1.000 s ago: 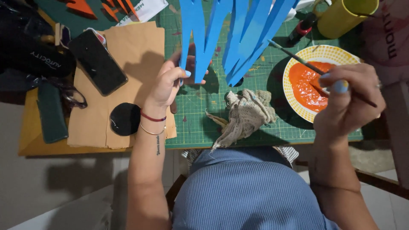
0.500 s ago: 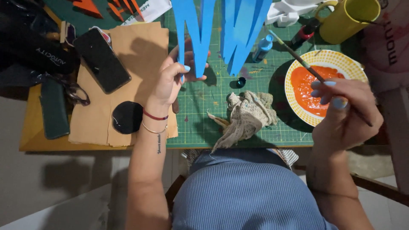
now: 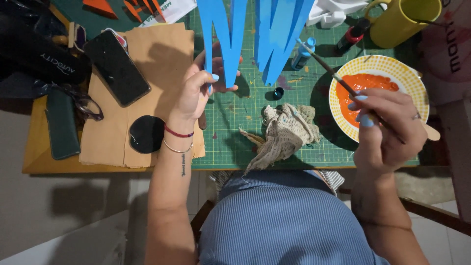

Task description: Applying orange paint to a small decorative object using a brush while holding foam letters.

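Blue zigzag cutout [image 3: 255, 37] upright in left hand [image 3: 196, 93], paintbrush [image 3: 338, 78] perhaps slanting up-left

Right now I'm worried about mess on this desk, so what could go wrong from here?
The thin paintbrush in the right hand crosses above the yellow-rimmed plate of orange paint; a drip may spot the green cutting mat. The blue foam zigzag shape, pinched only at its tip by the left hand, might tip. The small open dark jar nearby could get knocked.

The tall blue foam letter shape [image 3: 255, 39] above the left hand [image 3: 196, 93] ran off the top edge. The thin paintbrush's [image 3: 338, 81] handle end vanished inside the right hand [image 3: 387, 132].
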